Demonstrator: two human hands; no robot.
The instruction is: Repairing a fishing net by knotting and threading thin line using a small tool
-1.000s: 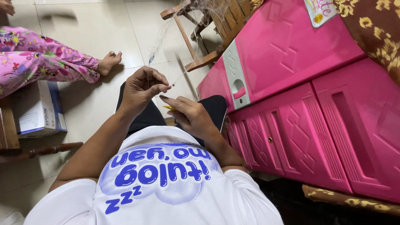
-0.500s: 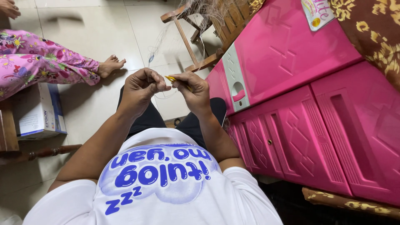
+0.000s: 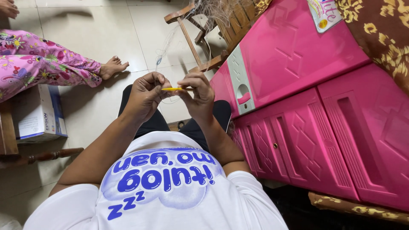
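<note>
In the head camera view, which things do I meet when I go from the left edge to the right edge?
Cardboard box with blue side → left hand → thin yellow stick → right hand → pink plastic cabinet → brown cloth with yellow flowers.

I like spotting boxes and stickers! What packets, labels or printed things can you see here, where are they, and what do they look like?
Cardboard box: on the tiled floor at far left, beside the flowery pink trouser leg; flat, rectangular, white and blue.
Packet: lying on top of the pink cabinet, upper right, partly cut off; white with pink, green and a yellow spot.
Shirt print: on the white shirt; bubbly blue lettering over a pale blue cloud.
</note>
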